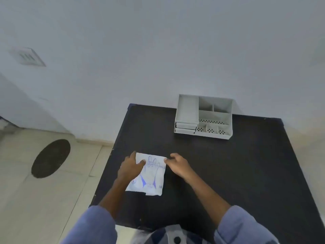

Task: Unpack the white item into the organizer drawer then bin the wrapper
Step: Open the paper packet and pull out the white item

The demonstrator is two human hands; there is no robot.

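Centre frame, black table (228,173) — left hand (131,167) fingers pressed flat on white glove packet (151,178), right hand (178,163) pinching its upper-right edge — grey organizer (204,117) upper right.

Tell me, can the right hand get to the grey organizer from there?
Probably yes. The right hand pinches the glove packet, and the bare black table between it and the organizer holds nothing.

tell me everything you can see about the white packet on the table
The white packet is a flat, thin pouch with a blue glove drawing and blurred blue lettering. It looks unopened and lies near the front left of the black table, slightly askew. The left hand rests on its upper left part; the right hand pinches its upper right corner.
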